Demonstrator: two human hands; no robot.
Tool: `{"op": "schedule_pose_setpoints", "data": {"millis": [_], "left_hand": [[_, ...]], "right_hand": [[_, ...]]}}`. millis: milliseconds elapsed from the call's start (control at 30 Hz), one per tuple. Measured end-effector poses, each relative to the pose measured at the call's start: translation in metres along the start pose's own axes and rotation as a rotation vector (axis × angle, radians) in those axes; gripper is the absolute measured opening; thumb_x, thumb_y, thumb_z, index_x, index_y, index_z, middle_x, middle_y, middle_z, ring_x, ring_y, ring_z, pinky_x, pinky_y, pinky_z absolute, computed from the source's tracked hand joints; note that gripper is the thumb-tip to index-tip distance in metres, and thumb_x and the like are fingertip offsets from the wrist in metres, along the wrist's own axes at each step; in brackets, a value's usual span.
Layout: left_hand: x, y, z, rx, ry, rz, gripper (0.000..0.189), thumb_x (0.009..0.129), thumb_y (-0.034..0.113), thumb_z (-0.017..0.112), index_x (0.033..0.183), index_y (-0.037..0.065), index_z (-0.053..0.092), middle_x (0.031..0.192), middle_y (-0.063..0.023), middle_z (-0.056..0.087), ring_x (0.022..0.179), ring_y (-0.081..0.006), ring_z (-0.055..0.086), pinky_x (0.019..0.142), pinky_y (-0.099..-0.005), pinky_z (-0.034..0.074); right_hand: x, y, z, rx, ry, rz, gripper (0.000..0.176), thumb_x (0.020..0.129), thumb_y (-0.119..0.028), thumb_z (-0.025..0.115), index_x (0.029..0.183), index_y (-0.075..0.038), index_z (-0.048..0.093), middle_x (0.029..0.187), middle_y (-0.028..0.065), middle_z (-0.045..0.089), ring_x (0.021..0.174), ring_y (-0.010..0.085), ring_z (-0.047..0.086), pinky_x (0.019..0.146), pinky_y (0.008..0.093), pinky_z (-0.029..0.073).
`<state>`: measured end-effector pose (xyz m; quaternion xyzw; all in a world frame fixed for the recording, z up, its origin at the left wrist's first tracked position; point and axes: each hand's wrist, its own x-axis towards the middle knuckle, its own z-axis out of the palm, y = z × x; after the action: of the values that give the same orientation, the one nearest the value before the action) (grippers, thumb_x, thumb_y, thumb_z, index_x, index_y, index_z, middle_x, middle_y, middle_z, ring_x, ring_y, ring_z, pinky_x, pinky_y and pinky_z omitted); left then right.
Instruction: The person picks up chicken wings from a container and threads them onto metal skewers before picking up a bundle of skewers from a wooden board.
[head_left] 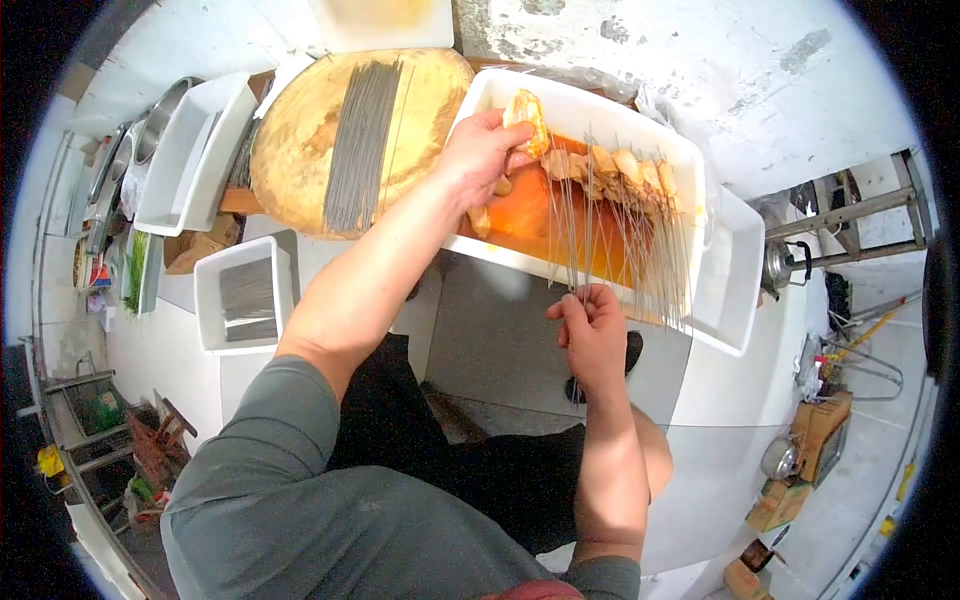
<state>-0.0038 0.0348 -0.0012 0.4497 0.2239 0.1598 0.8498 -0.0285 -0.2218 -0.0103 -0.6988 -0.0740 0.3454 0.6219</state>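
Note:
My left hand (484,158) is closed on a piece of meat (524,118) with an orange-yellow coating, pinched over the far side of a white tub (690,150). Orange-red marinade (520,215) covers the tub's bottom. My right hand (598,330), fingers pinched, holds thin metal skewers (572,240) by their lower ends just in front of the tub's near rim; how many I cannot tell. Close to the left fingertips, the skewers' upper ends reach toward the meat. A row of loaded meat skewers (640,180) lies along the tub's right part, bare shafts over the near rim.
Left of the tub, a round wooden chopping block (290,150) carries a thick bundle of metal skewers (362,150). A smaller white bin (205,310) holds more. Another white tub (165,190) stands at far left. To the right are a white tray (738,270) and a kettle (778,265).

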Motion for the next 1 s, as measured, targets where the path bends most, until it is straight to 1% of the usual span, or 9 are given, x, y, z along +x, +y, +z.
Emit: {"op": "schedule_pose_setpoints", "data": {"millis": [167,267,367,467,533,633,733,767,1000], "left_hand": [[0.001,-0.001,0.001,0.010,0.039,-0.007,0.020,0.088,0.004,0.059,0.106,-0.005,0.058,0.096,-0.0106,0.065,0.078,-0.0149,0.065,0.062,-0.0196,0.053],[0.005,-0.004,-0.003,-0.040,0.002,-0.006,0.018,0.089,0.005,0.059,0.104,-0.004,0.059,0.095,-0.0107,0.065,0.075,-0.0142,0.064,0.060,-0.0193,0.052],[0.005,-0.003,0.003,0.017,0.062,0.024,0.017,0.092,0.011,0.057,0.105,0.002,0.058,0.090,-0.0046,0.064,0.069,-0.0104,0.058,0.055,-0.0194,0.048],[0.004,-0.001,0.002,-0.025,0.065,0.046,0.019,0.092,0.011,0.057,0.107,0.000,0.057,0.094,-0.0068,0.064,0.076,-0.0126,0.061,0.058,-0.0204,0.050],[0.008,-0.001,-0.005,-0.002,0.043,0.045,0.019,0.092,0.011,0.057,0.107,0.000,0.057,0.094,-0.0073,0.063,0.077,-0.0127,0.061,0.058,-0.0202,0.049],[0.012,-0.001,-0.010,-0.021,0.014,0.068,0.019,0.092,0.011,0.057,0.107,-0.001,0.056,0.094,-0.0076,0.063,0.076,-0.0132,0.061,0.059,-0.0205,0.049],[0.013,0.001,-0.013,-0.023,-0.011,0.076,0.019,0.092,0.011,0.057,0.107,0.000,0.056,0.095,-0.0075,0.063,0.077,-0.0140,0.061,0.062,-0.0216,0.050],[0.013,0.002,-0.014,-0.016,-0.018,0.075,0.019,0.092,0.011,0.057,0.107,0.000,0.056,0.096,-0.0074,0.063,0.078,-0.0143,0.061,0.063,-0.0221,0.051],[0.011,0.004,-0.006,-0.096,0.096,0.089,0.018,0.092,0.011,0.057,0.107,0.001,0.056,0.099,-0.0066,0.063,0.081,-0.0142,0.061,0.067,-0.0223,0.053]], "right_hand": [[-0.001,0.000,-0.002,0.007,0.018,-0.007,0.007,0.093,-0.009,0.052,0.093,-0.005,0.047,0.074,0.0078,0.062,0.050,0.0073,0.046,0.045,0.0201,0.037],[-0.001,0.000,-0.003,0.019,0.032,-0.012,0.007,0.093,-0.009,0.052,0.091,-0.005,0.047,0.071,0.0070,0.060,0.049,0.0075,0.046,0.044,0.0203,0.036],[-0.001,0.000,-0.003,0.043,0.047,-0.004,0.007,0.092,-0.008,0.053,0.091,-0.005,0.046,0.068,0.0062,0.058,0.048,0.0077,0.045,0.042,0.0205,0.035],[0.001,0.005,-0.003,0.020,0.063,-0.033,0.007,0.091,-0.007,0.053,0.091,-0.005,0.046,0.066,0.0056,0.057,0.047,0.0076,0.045,0.041,0.0206,0.035],[0.003,0.010,-0.004,-0.058,0.088,-0.075,0.006,0.091,-0.007,0.053,0.092,-0.005,0.047,0.066,0.0052,0.056,0.048,0.0074,0.045,0.041,0.0206,0.034],[0.002,0.008,-0.003,-0.034,0.091,-0.065,0.006,0.090,-0.006,0.053,0.095,-0.004,0.049,0.066,0.0039,0.056,0.050,0.0068,0.046,0.043,0.0200,0.035],[0.002,0.011,-0.008,-0.057,0.041,-0.042,0.014,0.090,-0.010,0.054,0.101,0.000,0.053,0.068,0.0042,0.060,0.058,0.0091,0.053,0.052,0.0240,0.042],[0.001,0.011,-0.007,-0.053,0.040,-0.052,0.014,0.090,-0.010,0.054,0.101,0.000,0.054,0.068,0.0039,0.060,0.058,0.0090,0.053,0.052,0.0239,0.042],[0.000,0.011,-0.005,-0.098,0.047,-0.082,0.011,0.091,-0.009,0.053,0.097,0.000,0.055,0.069,0.0026,0.059,0.061,0.0088,0.053,0.056,0.0232,0.043]]}}
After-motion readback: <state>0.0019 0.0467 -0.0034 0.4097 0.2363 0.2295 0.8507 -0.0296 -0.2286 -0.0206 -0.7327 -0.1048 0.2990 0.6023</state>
